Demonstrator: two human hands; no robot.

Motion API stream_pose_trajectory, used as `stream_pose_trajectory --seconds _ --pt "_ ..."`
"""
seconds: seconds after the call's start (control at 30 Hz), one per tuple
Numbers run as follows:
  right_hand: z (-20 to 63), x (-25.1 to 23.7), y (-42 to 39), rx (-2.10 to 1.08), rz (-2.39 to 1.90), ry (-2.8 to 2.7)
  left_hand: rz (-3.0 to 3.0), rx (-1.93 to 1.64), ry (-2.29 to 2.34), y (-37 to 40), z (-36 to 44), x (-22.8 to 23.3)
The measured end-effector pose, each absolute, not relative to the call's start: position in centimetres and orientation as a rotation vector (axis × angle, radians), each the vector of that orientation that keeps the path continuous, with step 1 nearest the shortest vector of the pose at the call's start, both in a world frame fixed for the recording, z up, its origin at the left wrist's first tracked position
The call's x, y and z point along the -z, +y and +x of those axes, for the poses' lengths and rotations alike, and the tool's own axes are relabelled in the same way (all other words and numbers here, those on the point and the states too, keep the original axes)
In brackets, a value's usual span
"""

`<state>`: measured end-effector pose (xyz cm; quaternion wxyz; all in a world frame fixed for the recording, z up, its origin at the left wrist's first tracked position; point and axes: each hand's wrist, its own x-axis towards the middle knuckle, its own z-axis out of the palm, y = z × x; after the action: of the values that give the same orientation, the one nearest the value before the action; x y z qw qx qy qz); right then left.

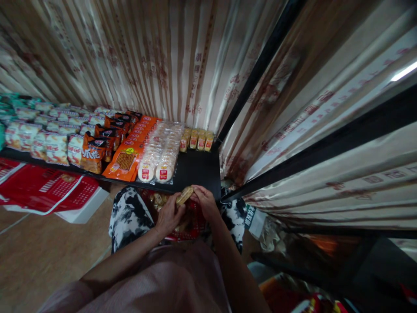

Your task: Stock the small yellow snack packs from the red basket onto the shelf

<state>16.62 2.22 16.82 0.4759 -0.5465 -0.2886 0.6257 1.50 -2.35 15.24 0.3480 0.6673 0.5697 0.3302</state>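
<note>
**Tan snack packet held in both hands below a stocked shelf**

Tan, oblong, plastic-wrapped snack packet sits between the two hands, which are brought together over the person's lap. The left hand closes its fingers on the packet's lower end; the right hand pinches the upper end. Beneath them lies a red carton holding more packets, resting between knees in black-and-white patterned trousers. Just beyond the hands runs a low black shelf. On it, from its right end leftward: a short row of small yellow packets, clear bags of round white cakes, flat orange snack bags, dark orange pouches and pale white bags. Striped beige curtains hang behind the shelf. Red printed flat cardboard lies on the wooden floor at left.
</note>
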Motion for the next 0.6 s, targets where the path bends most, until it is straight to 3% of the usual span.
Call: stream_pose_trajectory --seconds 0.6 --pt "16.7 -16.2 3.1 -1.380 -1.396 -0.892 0.805 -1.008 1.183 -0.9 2.9 -15.8"
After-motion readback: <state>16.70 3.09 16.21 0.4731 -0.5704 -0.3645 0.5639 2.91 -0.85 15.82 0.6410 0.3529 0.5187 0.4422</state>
